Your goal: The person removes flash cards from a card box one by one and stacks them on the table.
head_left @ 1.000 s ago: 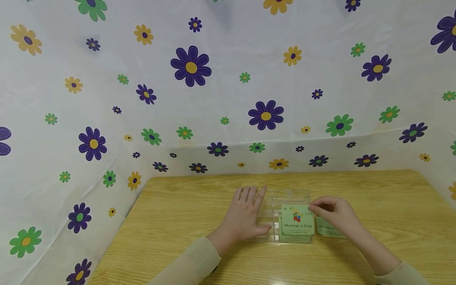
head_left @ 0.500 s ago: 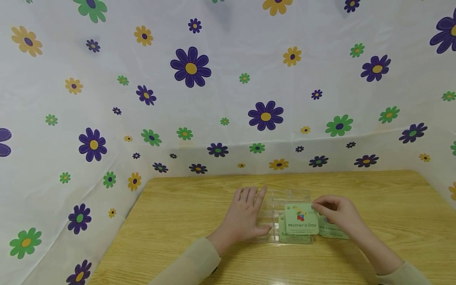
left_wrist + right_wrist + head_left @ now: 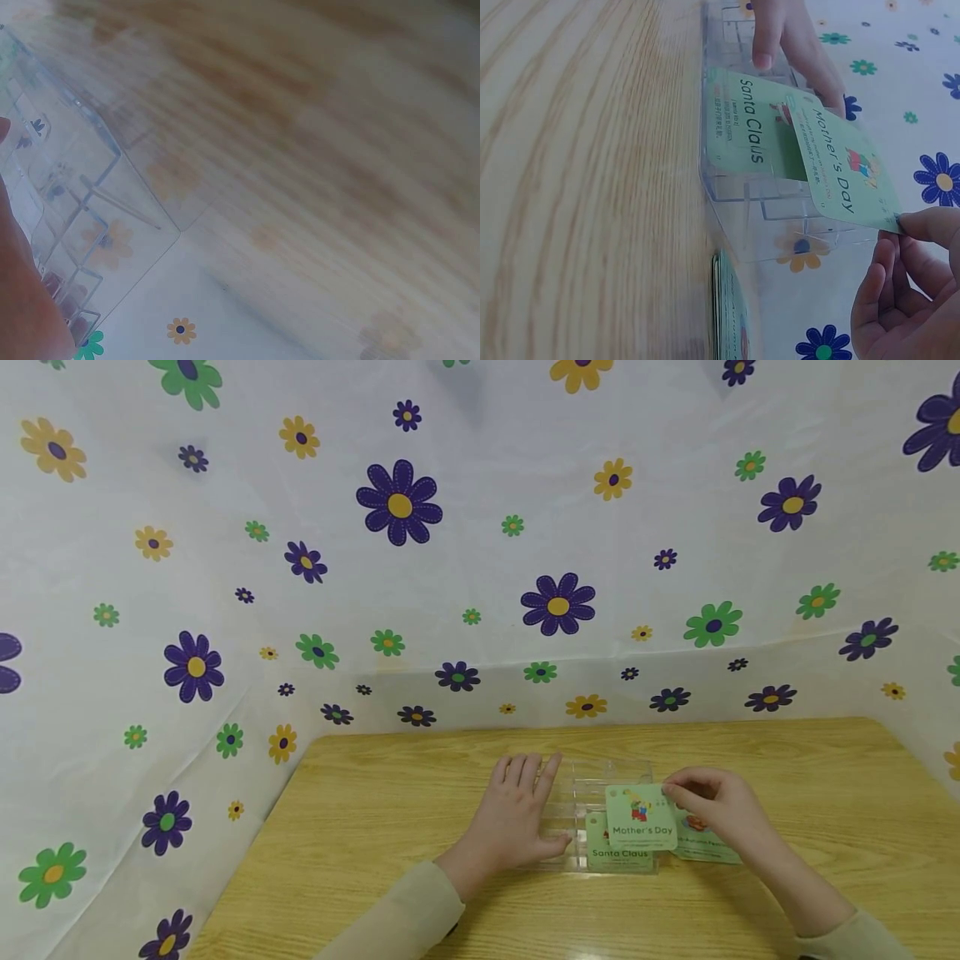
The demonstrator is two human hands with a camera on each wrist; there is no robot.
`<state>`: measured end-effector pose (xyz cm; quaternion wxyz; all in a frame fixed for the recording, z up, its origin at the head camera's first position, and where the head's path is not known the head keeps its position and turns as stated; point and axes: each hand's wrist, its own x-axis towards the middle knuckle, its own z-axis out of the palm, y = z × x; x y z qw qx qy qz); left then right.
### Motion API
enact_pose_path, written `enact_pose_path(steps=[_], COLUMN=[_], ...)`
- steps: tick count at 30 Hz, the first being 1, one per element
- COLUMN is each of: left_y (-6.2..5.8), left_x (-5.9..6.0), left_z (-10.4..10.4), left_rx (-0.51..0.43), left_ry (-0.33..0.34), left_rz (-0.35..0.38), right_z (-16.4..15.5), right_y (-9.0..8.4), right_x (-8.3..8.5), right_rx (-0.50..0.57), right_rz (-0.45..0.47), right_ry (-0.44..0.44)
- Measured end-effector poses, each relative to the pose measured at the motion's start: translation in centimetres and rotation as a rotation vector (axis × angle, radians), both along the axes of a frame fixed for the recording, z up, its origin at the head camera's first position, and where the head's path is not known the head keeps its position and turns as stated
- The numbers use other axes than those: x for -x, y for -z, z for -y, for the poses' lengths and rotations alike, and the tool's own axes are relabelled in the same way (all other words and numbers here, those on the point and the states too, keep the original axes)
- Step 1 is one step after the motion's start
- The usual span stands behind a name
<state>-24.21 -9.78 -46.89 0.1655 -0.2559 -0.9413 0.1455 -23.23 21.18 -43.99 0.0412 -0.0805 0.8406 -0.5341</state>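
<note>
My right hand pinches the Mother's Day card, now lifted off the Santa Claus card in the clear box; my right wrist view shows it tilted clear; my left hand lies flat, steadying the box

Clear box: on the worktop, near its middle
Santa Claus card: inside the box, right part
Mother's Day card: above the Santa Claus card, overlapping it, pinched at its right edge by the right hand
Third card: on the worktop, just right of the box
Left hand: flat on the box's left part
</note>
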Motion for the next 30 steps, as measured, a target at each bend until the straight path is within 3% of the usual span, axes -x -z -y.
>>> enact_pose_path(steps=[8,30], left_y=[0.0,-0.1], left_x=[-0.1,-0.2], left_z=[0.0,-0.1], left_rx=[-0.011,-0.008], left_ry=[0.001,-0.001], left_rz=[0.004,-0.004], right_z=[-0.4,-1.9], right_y=[0.0,-0.1], right_x=[0.0,0.3], right_rx=[-0.032,-0.051], right_rz=[-0.045,-0.041], right_ry=[0.014,0.103])
